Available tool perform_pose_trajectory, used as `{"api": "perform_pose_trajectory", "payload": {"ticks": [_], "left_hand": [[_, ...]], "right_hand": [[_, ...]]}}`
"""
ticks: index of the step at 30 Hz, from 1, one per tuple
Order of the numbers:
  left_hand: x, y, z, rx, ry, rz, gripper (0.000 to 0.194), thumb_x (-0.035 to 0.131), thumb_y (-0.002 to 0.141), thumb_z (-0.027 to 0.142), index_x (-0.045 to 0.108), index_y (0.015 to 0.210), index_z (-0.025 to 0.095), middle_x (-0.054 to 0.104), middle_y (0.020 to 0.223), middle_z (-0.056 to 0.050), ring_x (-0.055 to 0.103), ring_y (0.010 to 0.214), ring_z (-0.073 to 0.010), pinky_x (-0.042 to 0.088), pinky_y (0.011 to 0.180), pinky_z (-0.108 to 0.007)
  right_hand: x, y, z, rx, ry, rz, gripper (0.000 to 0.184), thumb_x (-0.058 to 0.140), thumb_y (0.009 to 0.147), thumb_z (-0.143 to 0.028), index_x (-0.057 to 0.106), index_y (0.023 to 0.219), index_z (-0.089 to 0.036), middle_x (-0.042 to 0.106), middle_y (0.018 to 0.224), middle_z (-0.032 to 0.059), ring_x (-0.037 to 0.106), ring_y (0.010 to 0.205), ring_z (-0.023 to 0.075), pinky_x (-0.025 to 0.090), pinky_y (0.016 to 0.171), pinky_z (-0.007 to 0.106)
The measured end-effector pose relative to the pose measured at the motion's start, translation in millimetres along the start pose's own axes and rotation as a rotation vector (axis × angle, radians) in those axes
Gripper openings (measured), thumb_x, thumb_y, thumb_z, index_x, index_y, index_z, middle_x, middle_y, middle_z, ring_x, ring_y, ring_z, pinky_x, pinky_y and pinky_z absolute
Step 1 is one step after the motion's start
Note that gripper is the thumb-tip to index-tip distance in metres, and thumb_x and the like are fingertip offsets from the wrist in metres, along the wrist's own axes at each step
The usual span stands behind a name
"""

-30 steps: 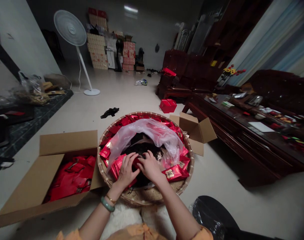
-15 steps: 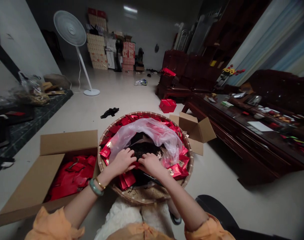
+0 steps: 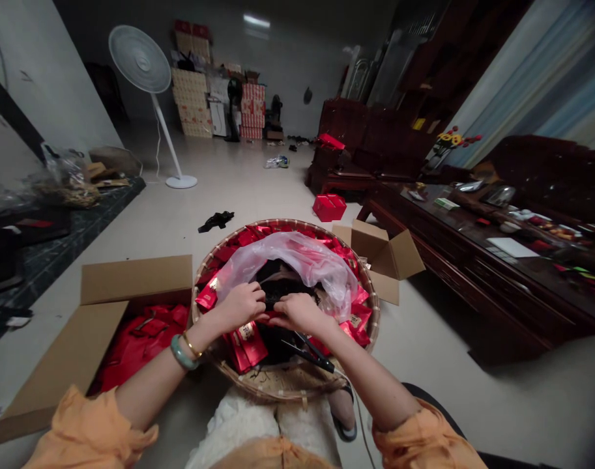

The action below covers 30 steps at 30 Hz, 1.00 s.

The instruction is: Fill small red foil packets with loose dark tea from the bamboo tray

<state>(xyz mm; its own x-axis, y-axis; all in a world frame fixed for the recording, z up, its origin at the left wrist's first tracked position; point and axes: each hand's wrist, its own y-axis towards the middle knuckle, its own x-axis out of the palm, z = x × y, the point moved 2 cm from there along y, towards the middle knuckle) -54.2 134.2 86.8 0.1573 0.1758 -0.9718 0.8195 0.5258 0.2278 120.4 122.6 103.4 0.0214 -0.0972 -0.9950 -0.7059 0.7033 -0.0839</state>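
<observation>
In front of me a round bamboo basket (image 3: 283, 393) holds a clear plastic bag (image 3: 277, 246) of dark, loose leaves, ringed by red foil packets (image 3: 248, 345). My left hand (image 3: 243, 305), at the bag's near edge, has its fingers closed on a small red packet (image 3: 266, 318), mostly hidden by the hands. My right hand (image 3: 301, 312) pinches the packet's other side, fingertips close to the left ones. A black tong-like tool (image 3: 313, 357) with a cord lies under my right wrist in the basket.
An open carton (image 3: 135, 277) full of red packets stands left, and a smaller open carton (image 3: 392, 257) right of the basket. Beyond are a red box (image 3: 329, 207), a black item (image 3: 216, 221) on the floor, a white fan (image 3: 180, 181) and a dark wooden table (image 3: 444, 251).
Both hands have risen slightly from over the dark leaves, and their fingers are more curled at the red packet. More of the black tool shows below my right hand.
</observation>
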Motion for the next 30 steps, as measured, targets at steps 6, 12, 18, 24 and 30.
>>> {"api": "perform_pose_trajectory", "payload": {"ticks": [6,12,18,24,30], "left_hand": [[-9.8,9,11,0.057,0.001,0.019,0.025,0.055,0.084,0.040,0.066,0.075,0.019,0.063,0.091,-0.007,0.050,0.089,-0.0206,0.037,0.066,-0.030],[-19.5,17,16,-0.083,0.052,-0.235,0.022,0.073,0.067,0.039,0.070,0.073,0.017,0.065,0.090,-0.010,0.052,0.086,-0.0247,0.039,0.064,-0.031],[-21.9,18,16,-0.146,0.010,-0.274,0.027,0.065,0.075,0.042,0.068,0.067,0.016,0.065,0.072,-0.010,0.054,0.076,-0.0237,0.038,0.060,-0.029],[-18.0,10,8,-0.123,-0.141,-0.235,0.021,0.062,0.079,0.040,0.069,0.084,0.021,0.066,0.082,-0.007,0.059,0.080,-0.0206,0.041,0.066,-0.027],[-32.2,12,1,-0.055,-0.436,-0.200,0.024,0.051,0.087,0.038,0.068,0.096,0.023,0.068,0.089,-0.004,0.062,0.081,-0.0153,0.041,0.071,-0.022]], "right_hand": [[-4,-1,0,0.071,-0.032,-0.091,0.031,0.048,0.088,-0.044,0.070,0.094,-0.023,0.071,0.088,0.0070,0.067,0.081,0.0197,0.044,0.066,0.024],[-5,0,-9,-0.002,-0.088,-0.038,0.031,0.047,0.090,-0.035,0.069,0.091,-0.015,0.071,0.087,0.0112,0.067,0.081,0.0223,0.047,0.065,0.025],[-4,-4,-11,0.109,-0.079,-0.050,0.042,0.043,0.090,-0.047,0.072,0.086,-0.016,0.071,0.077,0.0124,0.068,0.075,0.0232,0.048,0.067,0.029],[-11,-6,-9,0.105,-0.070,-0.048,0.039,0.044,0.089,-0.047,0.070,0.091,-0.018,0.070,0.087,0.0110,0.067,0.080,0.0209,0.047,0.067,0.026],[-10,-5,-7,0.093,-0.077,-0.049,0.034,0.049,0.087,-0.045,0.068,0.095,-0.018,0.069,0.090,0.0097,0.067,0.081,0.0209,0.048,0.066,0.026]]}}
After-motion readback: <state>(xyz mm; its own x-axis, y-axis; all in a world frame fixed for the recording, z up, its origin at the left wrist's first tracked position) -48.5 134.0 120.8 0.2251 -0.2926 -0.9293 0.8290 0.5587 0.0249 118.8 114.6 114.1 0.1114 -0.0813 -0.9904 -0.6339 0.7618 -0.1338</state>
